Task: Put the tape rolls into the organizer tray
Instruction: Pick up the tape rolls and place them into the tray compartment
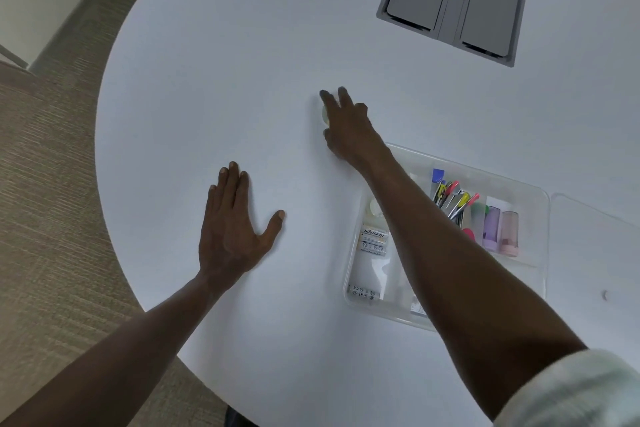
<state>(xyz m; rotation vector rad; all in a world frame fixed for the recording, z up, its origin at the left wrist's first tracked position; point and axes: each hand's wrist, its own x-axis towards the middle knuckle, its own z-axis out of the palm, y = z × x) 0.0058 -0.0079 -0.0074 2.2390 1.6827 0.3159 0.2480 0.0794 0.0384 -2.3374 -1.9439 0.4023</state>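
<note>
Your right hand [349,128] reaches out past the far left corner of the clear organizer tray [540,204], with the fingers draped over a small pale tape roll [325,113] that sits on the white table [214,80]. Only a sliver of the roll shows at the edge of your fingers, so you cannot tell from here whether the grip has closed on it or merely rests on top; the roll looks to be down on the table, not lifted. Your left hand [235,222] lies flat and spread on the table, well apart from the roll, holding nothing. The tray already carries a load: battery packs [373,238] in the near left compartment, a cluster of coloured pens [453,199], and two pastel cases [500,229] at the right. A round pale shape beside your forearm in the tray may be a tape roll already placed, but it is too faint to be sure. Judging by this, the task stands at the pick-up of one roll; carrying it back to the tray is still to do. No other loose rolls show on the table.
</note>
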